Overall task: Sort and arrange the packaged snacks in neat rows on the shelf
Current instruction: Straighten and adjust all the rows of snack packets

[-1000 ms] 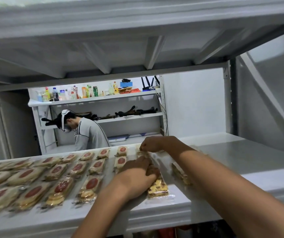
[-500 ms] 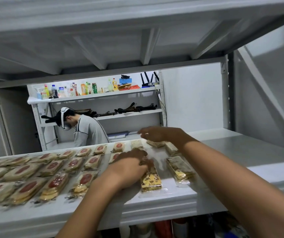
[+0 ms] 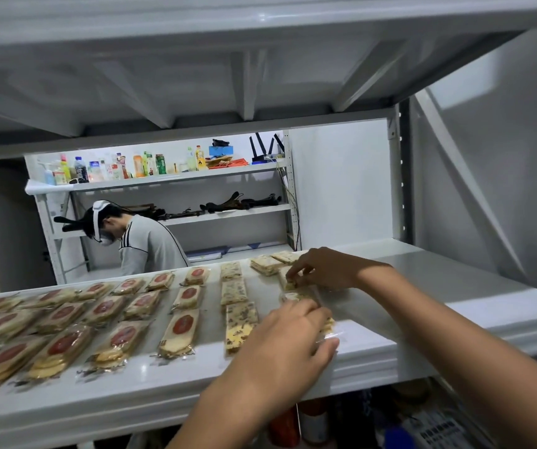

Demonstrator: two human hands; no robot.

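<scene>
On the white shelf [image 3: 461, 286], red-labelled packets [image 3: 181, 332] lie in rows toward its left end, while fingers of the right hand [image 3: 325, 268] pinch a speckled packet [image 3: 288, 282] near its back edge and fingers of the left hand [image 3: 283, 345] curl round a second speckled packet [image 3: 328, 324] at its front edge.

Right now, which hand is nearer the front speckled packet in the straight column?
Left. The left hand sits right beside the front speckled packet, at its right edge; the right hand is farther back, pinching another packet.
</scene>
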